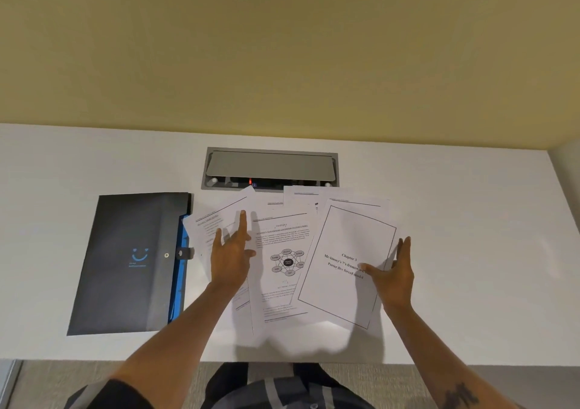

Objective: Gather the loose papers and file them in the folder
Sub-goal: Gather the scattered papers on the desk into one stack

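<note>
Several loose white printed papers lie fanned out and overlapping on the white desk. The top right sheet is a bordered chapter title page. A dark folder with a blue inner edge and a snap tab lies closed to the left of the papers. My left hand rests flat on the left sheets, fingers spread. My right hand is open at the right edge of the title page, thumb on the sheet.
A grey cable hatch is set into the desk just behind the papers. A yellow wall rises behind the desk. The desk's front edge runs just below the papers, near my body.
</note>
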A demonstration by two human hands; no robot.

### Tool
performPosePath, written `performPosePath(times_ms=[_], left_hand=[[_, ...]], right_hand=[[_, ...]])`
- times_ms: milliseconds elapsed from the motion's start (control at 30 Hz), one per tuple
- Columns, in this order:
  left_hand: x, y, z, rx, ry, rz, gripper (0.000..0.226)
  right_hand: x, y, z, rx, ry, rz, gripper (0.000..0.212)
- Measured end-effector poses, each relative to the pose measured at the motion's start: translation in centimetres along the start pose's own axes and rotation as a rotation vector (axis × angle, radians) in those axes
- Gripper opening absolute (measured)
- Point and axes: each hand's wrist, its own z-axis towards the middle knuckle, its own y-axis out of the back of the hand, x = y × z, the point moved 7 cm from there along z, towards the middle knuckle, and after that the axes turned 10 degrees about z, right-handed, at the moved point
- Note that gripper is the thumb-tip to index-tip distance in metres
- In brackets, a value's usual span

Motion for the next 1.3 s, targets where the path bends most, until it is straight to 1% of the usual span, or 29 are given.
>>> performPosePath(times_ms=[67,133,200,233,267,367,400,433,533,633,800,1000,1133,1300], left_hand=[[0.0,0.1,0.1,0.014,-0.008,0.012,0.079],[-0.1,0.6,0.3,-0.019,-0.029,0.018,0.067],[0.0,1.1,0.6,-0.058,-0.023,-0.017,0.060],[0.0,1.3,0.8,-0.060,-0.015,-0.028,0.061],[0.1,1.3,1.1,-0.036,-0.006,-0.039,0.066],[0.4,0.4,1.8,0.125,0.008,-0.020,0.101],[0.4,0.2,1.9,0.155,-0.001,0.005,0.108],[0.4,0.3,2.0,0.157,-0.014,0.015,0.112],[0.1,0.5,2.3,0.116,-0.035,0.007,0.110],[-0.1,0.4,2.5,0.111,-0.031,0.010,0.114],[0.0,0.0,3.0,0.156,-0.016,-0.019,0.123],[0.3,0.1,4.2,0.180,0.037,-0.082,0.124],[0.6,-0.2,4.1,0.201,0.060,-0.123,0.118],[0.2,-0.4,3.7,0.249,0.048,-0.099,0.101]], right_hand=[[-0.3,-0.2,-0.2,0.003,-0.004,0.009,0.137],[-0.5,-0.4,-0.4,0.015,0.000,0.014,0.131],[-0.4,-0.6,-0.8,0.034,0.017,0.033,0.122],[-0.3,-0.8,-1.1,0.041,0.031,0.041,0.118],[-0.2,-0.9,-1.4,0.043,0.046,0.048,0.113],[0.1,-1.2,-2.1,0.042,0.074,0.068,0.101],[0.1,-1.3,-2.3,0.044,0.076,0.073,0.099],[0.1,-1.3,-2.5,0.046,0.079,0.075,0.097],[0.2,-1.6,-3.1,0.049,0.090,0.092,0.095],[0.0,-2.0,-3.6,0.064,0.069,0.124,0.093],[0.0,-2.7,-4.3,0.078,0.030,0.150,0.088],[-0.3,-3.7,-5.0,0.117,-0.012,0.192,0.067],[-0.5,-4.8,-5.4,0.133,-0.039,0.228,0.056],[-0.4,-6.5,-6.0,0.159,-0.062,0.231,0.047]])
